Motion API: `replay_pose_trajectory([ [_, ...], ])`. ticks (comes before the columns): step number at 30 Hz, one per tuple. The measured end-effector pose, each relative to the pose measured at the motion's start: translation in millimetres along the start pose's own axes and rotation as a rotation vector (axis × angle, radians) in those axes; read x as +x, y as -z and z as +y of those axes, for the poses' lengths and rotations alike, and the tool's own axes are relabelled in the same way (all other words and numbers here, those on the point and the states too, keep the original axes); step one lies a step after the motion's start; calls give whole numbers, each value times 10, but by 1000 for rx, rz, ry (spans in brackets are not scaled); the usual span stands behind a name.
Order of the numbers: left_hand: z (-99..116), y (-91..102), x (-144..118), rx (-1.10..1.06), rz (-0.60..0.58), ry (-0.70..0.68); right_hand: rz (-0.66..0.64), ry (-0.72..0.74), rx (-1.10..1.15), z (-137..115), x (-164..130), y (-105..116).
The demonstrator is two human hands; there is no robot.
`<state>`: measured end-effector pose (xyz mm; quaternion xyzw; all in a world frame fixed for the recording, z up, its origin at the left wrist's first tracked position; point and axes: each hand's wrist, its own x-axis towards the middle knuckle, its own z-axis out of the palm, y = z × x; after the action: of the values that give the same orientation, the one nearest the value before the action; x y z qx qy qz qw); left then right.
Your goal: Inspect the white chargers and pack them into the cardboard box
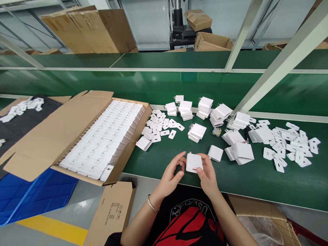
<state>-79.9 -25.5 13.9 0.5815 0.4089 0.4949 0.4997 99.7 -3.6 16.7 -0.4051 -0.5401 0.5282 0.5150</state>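
Observation:
A white square charger adapter [194,162] is held just above the near edge of the green table [159,160]. My right hand [208,176] grips its right and lower side. My left hand [171,174] touches its left edge with fingertips curled in. Beyond them lie several more white adapters [197,131], some stacked, and small flat white tabs [161,126]. An open cardboard box [77,136] to the left is packed with rows of white adapters [102,140].
More flat white tabs [289,143] are scattered at the right. A green conveyor belt [153,85] runs behind the table under white frame posts [279,65]. A blue crate [30,194] sits under the box; cardboard boxes [258,212] stand near my lap.

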Motion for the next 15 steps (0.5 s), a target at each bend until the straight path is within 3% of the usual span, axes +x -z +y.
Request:
replay_pose_trajectory([
  [5, -11, -28, 11, 70, 25, 51, -55, -50, 35, -3, 13, -11],
  [15, 13, 16, -13, 29, 11, 40, -87, -7, -156, -40, -23, -26],
])
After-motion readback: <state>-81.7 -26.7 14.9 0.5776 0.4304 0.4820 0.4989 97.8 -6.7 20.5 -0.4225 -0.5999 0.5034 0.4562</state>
